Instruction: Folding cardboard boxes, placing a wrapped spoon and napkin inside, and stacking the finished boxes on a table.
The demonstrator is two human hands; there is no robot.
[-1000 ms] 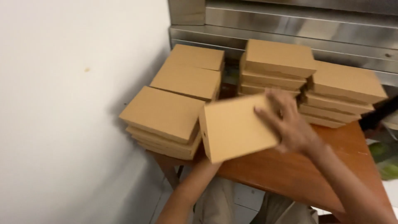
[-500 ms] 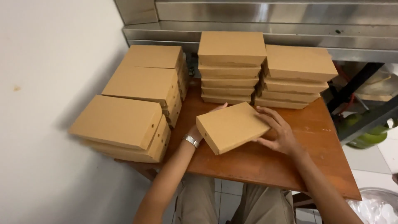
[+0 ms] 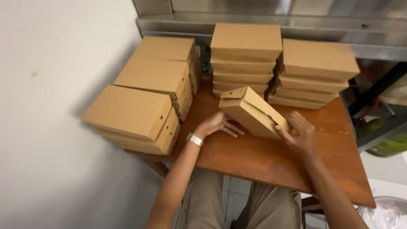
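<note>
A small wooden table sits tight against a white wall, with a steel shelf running along the back, and the action is right in the middle of it. The right hand grips a flat brown cardboard box at its near end, fingers curled over the top edge and thumb out of sight behind it. The box is tipped up on its long side, leaning, its lower edge close to the tabletop (whether it actually touches the wood, I cannot tell). The left hand lies just beside the box's lower left corner, fingers loosely spread toward it and holding nothing; a silver wristwatch shows on that wrist.

Moving outward: 2 stacks of identical boxes stand directly behind, a taller middle stack and a right stack, the 2 touching. Over on the left, 3 more piles step down along the wall, the nearest one jutting past the table edge. Below the table, the person's knees in khaki.
</note>
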